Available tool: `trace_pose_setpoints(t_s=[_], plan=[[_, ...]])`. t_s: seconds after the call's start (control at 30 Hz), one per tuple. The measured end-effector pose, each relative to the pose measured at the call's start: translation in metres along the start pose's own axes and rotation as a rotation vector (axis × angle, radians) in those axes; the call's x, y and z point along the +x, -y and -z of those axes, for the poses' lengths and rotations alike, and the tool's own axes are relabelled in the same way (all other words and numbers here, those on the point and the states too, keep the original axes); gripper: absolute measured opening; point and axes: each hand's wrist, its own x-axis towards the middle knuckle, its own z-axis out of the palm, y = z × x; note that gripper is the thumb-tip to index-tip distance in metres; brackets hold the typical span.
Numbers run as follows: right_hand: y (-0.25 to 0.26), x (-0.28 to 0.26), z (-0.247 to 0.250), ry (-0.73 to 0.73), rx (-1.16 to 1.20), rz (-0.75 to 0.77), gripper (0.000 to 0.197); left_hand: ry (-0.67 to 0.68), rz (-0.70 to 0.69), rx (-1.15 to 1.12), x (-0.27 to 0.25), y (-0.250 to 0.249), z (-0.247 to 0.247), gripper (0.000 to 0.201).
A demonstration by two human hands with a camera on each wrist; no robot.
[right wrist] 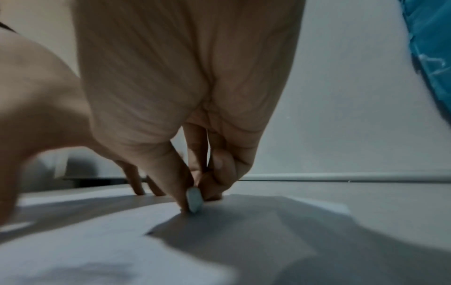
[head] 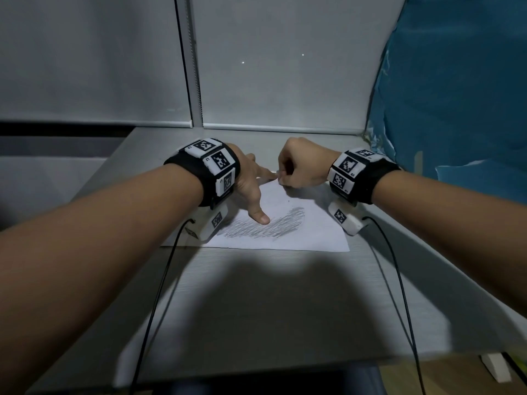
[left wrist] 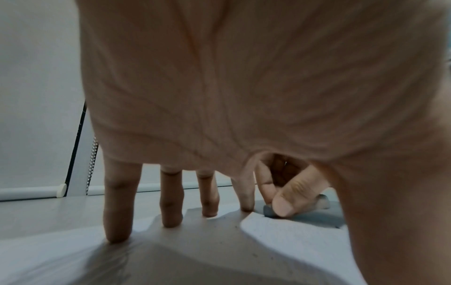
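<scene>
Matt white paper sheet (head: 319,235) down on a grey counter (head: 256,303), faintly grained and dull. The small pale eraser (right wrist: 194,199) looks smooth and rubbery.

The paper (head: 313,235) lies on the table (head: 256,303), left hand (head: 248,182) on it, eraser (right wrist: 194,200) at its far edge.

The scene is dim and cool-toned. Light falls from above and behind the person: a broad soft shadow darkens the near tabletop (head: 256,295), while the paper (head: 319,238) farther off is the brightest patch. Two tiny bright specks glint on the far wall (head: 271,81). The head view bows straight lines at its edges and swells the forearms (head: 99,229). In the wrist views the left hand (left wrist: 244,86) and right hand (right wrist: 183,77) loom close and soft, and the near paper is blurred, crossed by hard finger shadows.
</scene>
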Motion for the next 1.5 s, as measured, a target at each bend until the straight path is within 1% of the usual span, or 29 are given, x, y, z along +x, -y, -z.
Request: trace_pose_setpoints(t_s=[0.13,0.2,0.27,0.33,0.5,0.57,0.7,0.77,0.87,0.9,0.97,1.0,1.03,1.1,1.17,1.23,1.3,1.4,1.5], plan=[[0.011,-0.006,-0.003,0.046,0.045,0.073,0.011,0.007,0.018,0.012,0.002,0.0,0.001,0.127],[0.002,-0.003,-0.001,0.044,0.052,0.04,0.014,0.01,0.013,0.013,0.002,-0.001,0.002,0.128],[-0.01,0.001,0.0,0.0,0.039,-0.019,0.015,0.014,0.008,0.009,0.001,-0.002,0.002,0.131],[-0.014,0.002,0.001,-0.033,0.017,-0.042,0.013,0.01,0.005,0.007,0.002,-0.003,0.003,0.132],[0.008,-0.004,-0.006,0.034,0.058,0.069,0.011,0.0,-0.008,0.021,0.007,0.0,0.001,0.125],[0.003,-0.002,-0.004,0.031,0.051,0.038,0.012,-0.017,-0.035,0.024,0.006,0.002,0.001,0.123],[-0.012,0.002,0.008,0.014,-0.054,-0.057,0.014,0.008,-0.114,-0.066,0.003,0.013,0.003,0.111],[-0.013,0.0,0.013,-0.003,-0.031,-0.055,0.014,0.01,-0.15,-0.046,0.002,0.021,0.005,0.107],[-0.012,-0.004,0.014,0.02,0.039,-0.017,0.01,-0.065,-0.232,-0.077,0.0,0.032,0.004,0.095],[-0.013,-0.006,0.011,0.036,0.042,-0.005,0.01,-0.084,-0.236,-0.1,0.001,0.036,0.002,0.089],[-0.014,-0.009,0.004,0.055,0.028,0.013,0.013,-0.114,-0.202,-0.195,0.002,0.037,-0.006,0.075],[-0.014,-0.011,0.002,0.053,0.024,0.02,0.014,-0.136,-0.19,-0.204,0.002,0.036,-0.01,0.071],[-0.014,-0.011,0.0,0.048,0.028,0.024,0.014,-0.141,-0.164,-0.199,0.002,0.032,-0.014,0.08],[-0.01,-0.014,0.0,0.038,0.039,0.039,0.014,-0.132,-0.118,-0.14,0.001,0.026,-0.021,0.11],[0.0,-0.016,0.001,0.059,0.071,0.092,0.011,-0.14,-0.109,-0.12,0.0,0.022,-0.022,0.123],[0.013,-0.017,0.001,0.12,0.097,0.159,0.007,-0.135,-0.093,-0.123,0.002,0.022,-0.021,0.129],[0.019,-0.014,0.0,0.132,0.06,0.176,0.008,-0.125,-0.085,-0.121,0.003,0.021,-0.019,0.132],[0.013,0.0,-0.001,0.058,-0.004,0.082,0.013,-0.097,-0.074,-0.121,0.002,0.018,-0.019,0.136],[0.009,0.011,-0.001,0.007,-0.043,-0.012,0.017,-0.088,-0.058,-0.131,0.003,0.019,-0.018,0.136]])
